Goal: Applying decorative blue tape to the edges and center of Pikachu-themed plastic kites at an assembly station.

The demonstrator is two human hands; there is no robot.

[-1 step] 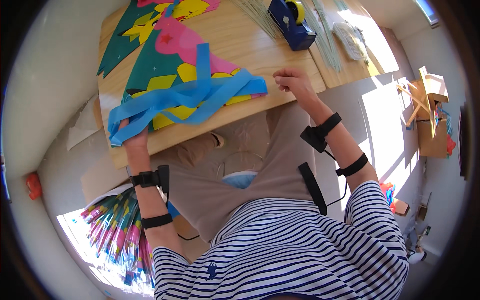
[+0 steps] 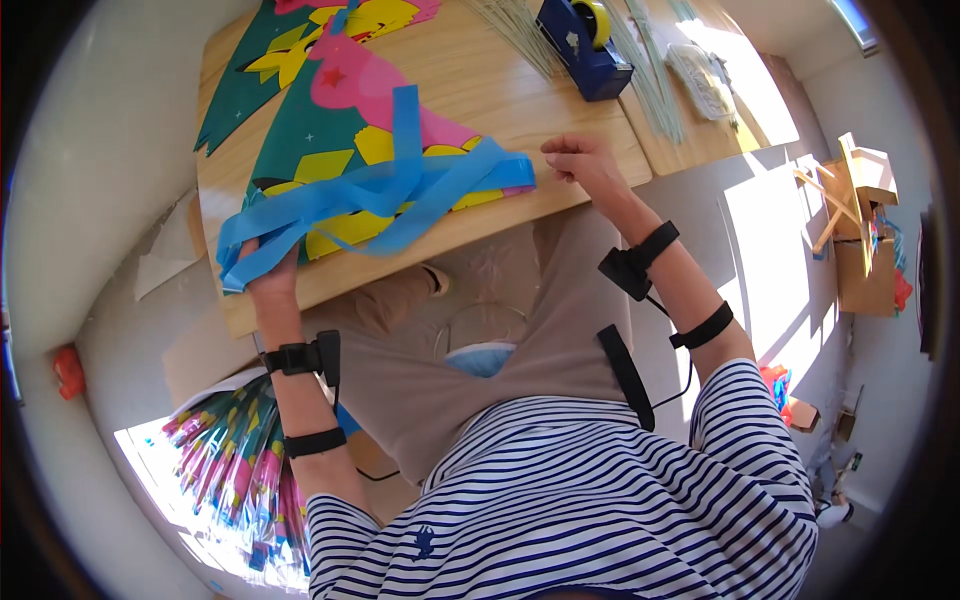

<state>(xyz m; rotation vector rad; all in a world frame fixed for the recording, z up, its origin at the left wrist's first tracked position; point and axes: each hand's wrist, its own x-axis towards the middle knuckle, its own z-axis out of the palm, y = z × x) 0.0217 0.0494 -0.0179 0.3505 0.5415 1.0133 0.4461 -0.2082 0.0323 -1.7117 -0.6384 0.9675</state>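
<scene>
A triangular kite sheet [image 2: 330,120] printed in green, pink and yellow lies on the wooden table. Across its near edge run loose loops of blue ribbon [image 2: 345,195], with one end sticking up toward the far side. My left hand [image 2: 270,272] is at the sheet's left corner, its fingers hidden under the ribbon, so their grip does not show. Just beyond the sheet's right corner, my right hand [image 2: 580,160] hovers over the table edge with thumb and fingers drawn together; whatever they may hold is too small to make out.
At the back stands a blue tape dispenser [image 2: 585,50] with yellow tape. Thin pale rods [image 2: 650,80] lie beside it, near a clear plastic tray [image 2: 698,82]. Another printed sheet [image 2: 245,75] rests far left. Several wrapped, colourful bundles [image 2: 235,460] are low on the left.
My right hand has shifted very slightly to the left. The ribbon beside it has barely moved, and my left hand looks the same.
</scene>
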